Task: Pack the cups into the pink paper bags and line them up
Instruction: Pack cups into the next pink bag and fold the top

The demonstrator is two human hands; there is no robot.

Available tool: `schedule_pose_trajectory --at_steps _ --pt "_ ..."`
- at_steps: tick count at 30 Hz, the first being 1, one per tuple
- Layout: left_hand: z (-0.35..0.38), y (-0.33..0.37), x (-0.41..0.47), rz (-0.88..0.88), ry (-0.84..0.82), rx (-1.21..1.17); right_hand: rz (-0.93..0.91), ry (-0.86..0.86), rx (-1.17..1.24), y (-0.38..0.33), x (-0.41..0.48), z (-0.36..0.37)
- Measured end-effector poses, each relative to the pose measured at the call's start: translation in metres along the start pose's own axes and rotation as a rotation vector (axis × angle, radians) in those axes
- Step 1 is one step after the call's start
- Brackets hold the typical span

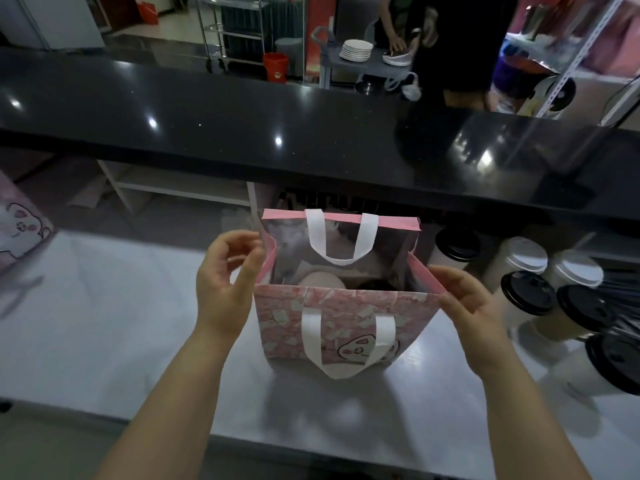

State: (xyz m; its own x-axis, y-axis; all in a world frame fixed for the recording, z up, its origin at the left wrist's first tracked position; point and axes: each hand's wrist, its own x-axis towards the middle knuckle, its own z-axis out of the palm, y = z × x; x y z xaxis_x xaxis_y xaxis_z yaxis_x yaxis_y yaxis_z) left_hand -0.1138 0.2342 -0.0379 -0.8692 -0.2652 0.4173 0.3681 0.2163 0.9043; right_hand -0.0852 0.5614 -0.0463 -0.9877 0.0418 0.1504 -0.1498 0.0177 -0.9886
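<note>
A pink paper bag [341, 320] with white handles stands open on the white table [104, 341] in front of me. Inside it I see the tops of two cups: a white lid [320, 280] and a black lid [375, 285]. My left hand [225, 282] pinches the bag's left rim with curled fingertips. On the other side, my right hand [467, 306] pinches the right rim. Both hands hold the mouth of the bag apart.
Several lidded cups [528, 291], with white and black lids, stand to the right of the bag. Another pink bag [20, 230] is at the far left edge. A raised black counter [242, 126] runs behind the table. Beyond it a person stands at a cart with plates [356, 50].
</note>
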Motion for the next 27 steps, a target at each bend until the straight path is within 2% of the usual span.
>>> schedule_pose_trajectory --at_steps 4,8,11,16,19,22,25,27 --pt "-0.009 -0.013 -0.028 -0.125 -0.097 -0.115 0.067 -0.064 0.077 0.007 0.004 0.005" --pt "0.000 -0.010 -0.039 -0.227 -0.155 0.008 0.072 -0.045 0.078 0.011 0.010 0.019" --pt "0.010 -0.010 -0.037 -0.315 -0.120 -0.019 0.106 -0.058 0.097 0.018 0.011 0.026" --pt "0.019 -0.005 -0.046 -0.395 -0.052 -0.153 0.103 0.101 0.151 0.026 0.010 0.032" --pt "0.020 -0.003 -0.052 -0.407 -0.042 -0.184 0.038 0.128 0.168 0.027 0.008 0.030" --pt "0.019 -0.004 -0.053 -0.328 -0.019 -0.191 -0.024 0.074 0.164 0.028 0.009 0.023" --pt "0.019 -0.005 -0.051 -0.234 0.007 -0.020 -0.036 0.020 0.062 0.029 0.021 0.013" --pt "0.017 -0.007 -0.043 -0.218 -0.034 0.057 -0.014 -0.019 -0.015 0.026 0.036 0.006"
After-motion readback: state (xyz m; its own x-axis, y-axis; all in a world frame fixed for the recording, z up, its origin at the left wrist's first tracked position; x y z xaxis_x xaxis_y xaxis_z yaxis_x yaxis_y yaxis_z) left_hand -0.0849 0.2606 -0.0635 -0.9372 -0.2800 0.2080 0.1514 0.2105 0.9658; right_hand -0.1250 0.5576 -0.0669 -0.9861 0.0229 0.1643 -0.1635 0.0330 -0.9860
